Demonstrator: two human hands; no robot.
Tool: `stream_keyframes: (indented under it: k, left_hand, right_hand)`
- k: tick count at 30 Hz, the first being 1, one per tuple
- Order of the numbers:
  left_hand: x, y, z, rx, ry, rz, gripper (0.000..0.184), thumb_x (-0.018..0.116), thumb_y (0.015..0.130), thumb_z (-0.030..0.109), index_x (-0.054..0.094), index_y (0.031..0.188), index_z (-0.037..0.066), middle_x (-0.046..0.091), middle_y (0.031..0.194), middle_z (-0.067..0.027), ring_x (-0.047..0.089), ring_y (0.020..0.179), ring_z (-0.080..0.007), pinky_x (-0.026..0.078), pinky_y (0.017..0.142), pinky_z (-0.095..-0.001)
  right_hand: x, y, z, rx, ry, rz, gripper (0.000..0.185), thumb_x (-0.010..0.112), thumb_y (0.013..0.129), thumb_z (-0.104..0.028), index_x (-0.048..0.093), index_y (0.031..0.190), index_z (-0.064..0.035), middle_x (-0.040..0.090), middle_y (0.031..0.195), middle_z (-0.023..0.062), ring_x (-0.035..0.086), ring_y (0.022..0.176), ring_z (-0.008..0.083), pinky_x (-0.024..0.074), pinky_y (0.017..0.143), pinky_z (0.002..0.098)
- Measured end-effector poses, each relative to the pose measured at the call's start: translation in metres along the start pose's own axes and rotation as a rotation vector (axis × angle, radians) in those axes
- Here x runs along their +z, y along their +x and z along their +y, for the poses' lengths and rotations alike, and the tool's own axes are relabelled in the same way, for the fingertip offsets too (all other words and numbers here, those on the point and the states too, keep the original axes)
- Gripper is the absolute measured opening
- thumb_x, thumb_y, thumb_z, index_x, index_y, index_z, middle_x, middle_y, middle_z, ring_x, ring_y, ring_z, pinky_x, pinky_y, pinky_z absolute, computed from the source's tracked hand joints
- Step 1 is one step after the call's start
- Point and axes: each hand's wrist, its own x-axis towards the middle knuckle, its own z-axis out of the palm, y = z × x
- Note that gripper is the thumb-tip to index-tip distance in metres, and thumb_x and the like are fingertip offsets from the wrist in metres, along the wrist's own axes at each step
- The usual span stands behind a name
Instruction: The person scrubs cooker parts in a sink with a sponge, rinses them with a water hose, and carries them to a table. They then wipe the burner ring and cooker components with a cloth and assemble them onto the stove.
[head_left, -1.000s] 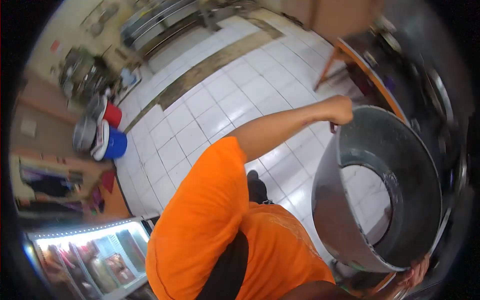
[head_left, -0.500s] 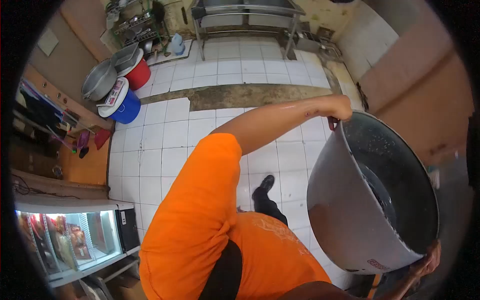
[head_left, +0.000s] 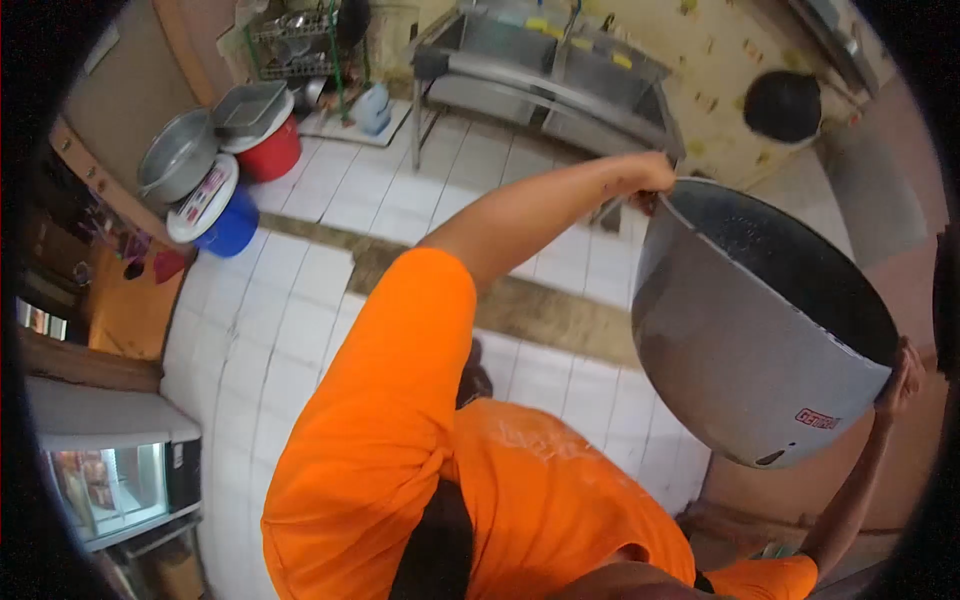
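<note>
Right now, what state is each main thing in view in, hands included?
Metal vessel: lifted, tilted, mouth uncovered; inner bottom hidden
Left hand: closed on the vessel at its rim
Right hand: gripping the vessel's opposite side
Blue bucket: upright, lidded
Red bucket: upright, lidded, grey tray on top
Display fridge: lit inside; door position unclear
Sink: standing by the wall; contents unclear

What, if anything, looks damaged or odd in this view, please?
A rough brown strip interrupts the white tile floor, as if tiles are missing there. The big metal pot also has a dark mark near its red label; whether it is a stain or a hole, I cannot tell.
</note>
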Motion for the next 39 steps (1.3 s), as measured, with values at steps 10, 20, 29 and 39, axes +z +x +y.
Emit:
stream_keyframes:
  k: [10, 20, 29, 39]
  left_hand:
    - [-0.168, 0.375, -0.055, -0.099, -0.383, 0.123, 0.02, 0.057, 0.079, 0.003, 0.061, 0.096, -0.006, 0.062, 0.084, -0.0189, 0.064, 0.067, -0.0331, 0.058, 0.058, -0.048]
    - [-0.196, 0.65, -0.141, -0.059, -0.882, -0.165, 0.023, 0.055, 0.089, 0.01, 0.061, 0.109, 0.0, 0.067, 0.104, -0.0091, 0.065, 0.096, -0.0209, 0.058, 0.071, -0.0425]
    - [-0.213, 0.81, -0.163, 0.217, -1.1, -0.363, 0.019, 0.051, 0.091, 0.012, 0.055, 0.106, 0.002, 0.062, 0.089, -0.0085, 0.064, 0.069, -0.0221, 0.056, 0.061, -0.0383]
    - [-0.208, 0.882, -0.197, 0.018, -1.14, -0.058, 0.02, 0.054, 0.094, 0.027, 0.046, 0.094, 0.009, 0.049, 0.086, -0.0029, 0.044, 0.069, -0.0158, 0.043, 0.06, -0.0343]
  right_hand:
    - [0.266, 0.49, 0.127, -1.063, -0.737, -0.166, 0.031, 0.048, 0.1, -0.022, 0.059, 0.113, 0.0042, 0.062, 0.104, 0.0186, 0.06, 0.099, 0.024, 0.046, 0.089, 0.035]
    - [0.619, 0.804, 0.109, -0.993, -0.348, -0.476, 0.038, 0.061, 0.093, -0.034, 0.059, 0.099, 0.0037, 0.056, 0.087, 0.0145, 0.056, 0.082, 0.0217, 0.0448, 0.077, 0.0341]
    - [0.78, 0.9, 0.109, -1.097, -0.491, -0.759, 0.041, 0.065, 0.089, -0.036, 0.058, 0.084, 0.0036, 0.055, 0.083, 0.0139, 0.053, 0.075, 0.0218, 0.043, 0.071, 0.0351]
    - [0.784, 0.892, 0.083, -0.936, -0.42, -0.713, 0.046, 0.069, 0.085, -0.04, 0.055, 0.071, 0.0013, 0.05, 0.076, 0.0112, 0.049, 0.068, 0.0221, 0.0407, 0.065, 0.0362]
